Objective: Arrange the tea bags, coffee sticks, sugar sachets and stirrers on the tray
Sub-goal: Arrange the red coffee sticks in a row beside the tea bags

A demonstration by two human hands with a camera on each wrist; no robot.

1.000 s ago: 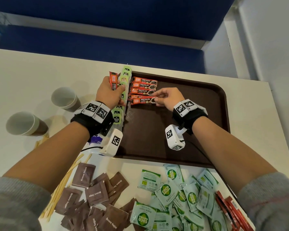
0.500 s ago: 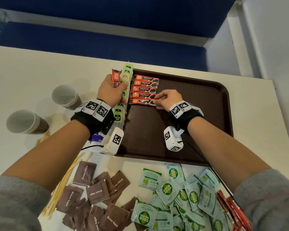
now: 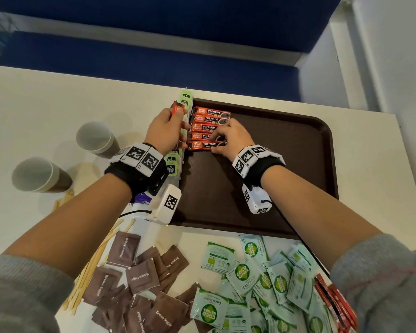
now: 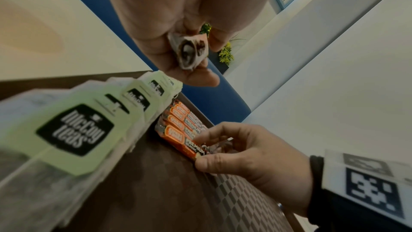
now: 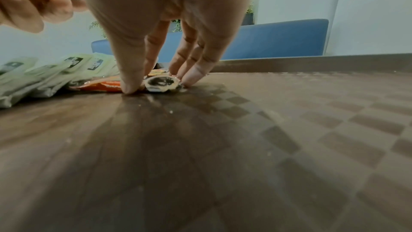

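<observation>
Meanwhile, coffee sticks (image 3: pixel 208 127) line a brown tray's (image 3: pixel 298 164) far-left corner.
Right hand (image 3: pixel 228 138) pinches the nearest stick (image 3: pixel 203 145) on the tray; left hand (image 3: pixel 166 131) grips spare sticks (image 3: pixel 178 109) above the tea bags (image 4: pixel 73 130).

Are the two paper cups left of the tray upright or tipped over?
Tipped. Both paper cups lie on their sides on the table, open mouths facing the camera.

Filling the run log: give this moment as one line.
left hand: grips spare coffee sticks | right hand: pinches nearest coffee stick on tray | tea bags: along tray's left edge
</observation>
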